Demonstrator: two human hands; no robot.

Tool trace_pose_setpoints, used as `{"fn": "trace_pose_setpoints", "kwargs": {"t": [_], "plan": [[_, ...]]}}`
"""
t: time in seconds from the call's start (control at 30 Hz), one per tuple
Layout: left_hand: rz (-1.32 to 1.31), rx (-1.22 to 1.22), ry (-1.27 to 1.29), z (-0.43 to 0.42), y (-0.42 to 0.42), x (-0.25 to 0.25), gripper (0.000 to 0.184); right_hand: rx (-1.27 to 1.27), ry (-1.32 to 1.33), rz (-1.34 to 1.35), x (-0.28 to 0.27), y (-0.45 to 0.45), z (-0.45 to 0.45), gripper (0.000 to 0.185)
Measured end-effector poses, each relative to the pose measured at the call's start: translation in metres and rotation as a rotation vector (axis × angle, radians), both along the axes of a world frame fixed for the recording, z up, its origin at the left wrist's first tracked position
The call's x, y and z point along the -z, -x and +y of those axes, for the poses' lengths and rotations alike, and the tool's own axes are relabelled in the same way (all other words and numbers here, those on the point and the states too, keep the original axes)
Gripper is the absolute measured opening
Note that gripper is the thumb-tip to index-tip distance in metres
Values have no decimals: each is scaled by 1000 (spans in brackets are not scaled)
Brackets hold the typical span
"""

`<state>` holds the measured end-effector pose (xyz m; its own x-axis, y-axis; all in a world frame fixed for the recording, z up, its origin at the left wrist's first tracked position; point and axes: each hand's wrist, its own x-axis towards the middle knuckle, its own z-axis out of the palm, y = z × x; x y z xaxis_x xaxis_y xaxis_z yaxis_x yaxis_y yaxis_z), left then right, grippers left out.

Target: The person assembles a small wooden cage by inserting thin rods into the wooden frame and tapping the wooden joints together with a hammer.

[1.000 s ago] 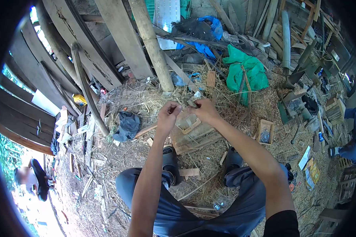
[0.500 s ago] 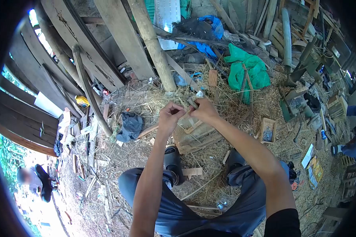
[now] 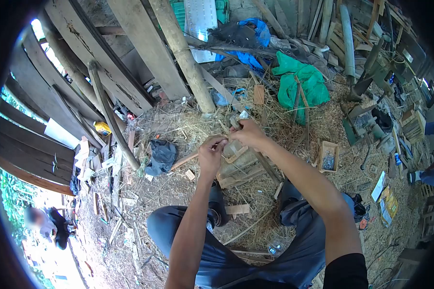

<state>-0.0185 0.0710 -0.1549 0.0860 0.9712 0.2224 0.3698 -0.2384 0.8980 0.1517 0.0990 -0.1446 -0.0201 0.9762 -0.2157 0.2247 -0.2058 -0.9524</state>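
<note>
My right hand (image 3: 246, 134) is closed around a hammer (image 3: 269, 167) close to its head. The hammer's metal head shows beyond my fingers, and its handle runs back toward my right boot. My left hand (image 3: 212, 149) is closed in a pinch, fingertips together; whatever they hold is too small or hidden to make out. Below both hands, a small pale wooden frame (image 3: 237, 157) rests on a thick wooden block (image 3: 243, 174) on the ground between my feet. My hands partly cover the frame.
A small wooden box (image 3: 329, 149) holding nail-like metal pieces lies to the right. A black plastic bag (image 3: 162, 156) is at left. A bamboo post (image 3: 188, 58), leaning planks (image 3: 152, 48) and a green sack (image 3: 301, 86) stand ahead. Another person (image 3: 48, 224) is far left.
My left hand has moved slightly right and down, nearer the wooden frame. The hammer has turned in my right hand, so its handle now shows below my wrist.
</note>
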Motion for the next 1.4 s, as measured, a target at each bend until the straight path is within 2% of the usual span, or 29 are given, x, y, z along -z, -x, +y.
{"fn": "trace_pose_setpoints", "kwargs": {"t": [0.03, 0.13, 0.57, 0.87, 0.93, 1.0, 1.17, 1.23, 1.33, 1.4], "plan": [[14, 18, -95, 0, -1, 2, 11, 4, 2, 2, 0, 0, -1, 26], [45, 19, -102, 1, 0, 5, 11, 22, 13, 51, -6, 1, -3, 26], [69, 31, -79, -3, -5, -4, 10, -25, -19, -89, -11, 0, -4, 24], [155, 64, -219, -6, -9, -9, 10, -16, -30, -113, -10, 1, -5, 22], [188, 65, -328, -5, -9, -5, 8, -10, -35, -130, -10, 2, -5, 22], [175, 45, -314, -7, -9, -1, 9, 10, -25, -146, -9, 2, -4, 29], [158, -103, -352, -18, -18, 11, 9, 20, -47, -100, -5, 4, -4, 29], [55, -64, -224, -25, -19, 3, 8, 9, -38, -99, 6, 2, -2, 29], [76, -81, -345, -24, -16, 6, 8, 14, 72, -57, 10, -1, 3, 27], [74, -81, -375, -21, -16, 11, 9, -56, 152, 67, -8, -5, -1, 12]]}}
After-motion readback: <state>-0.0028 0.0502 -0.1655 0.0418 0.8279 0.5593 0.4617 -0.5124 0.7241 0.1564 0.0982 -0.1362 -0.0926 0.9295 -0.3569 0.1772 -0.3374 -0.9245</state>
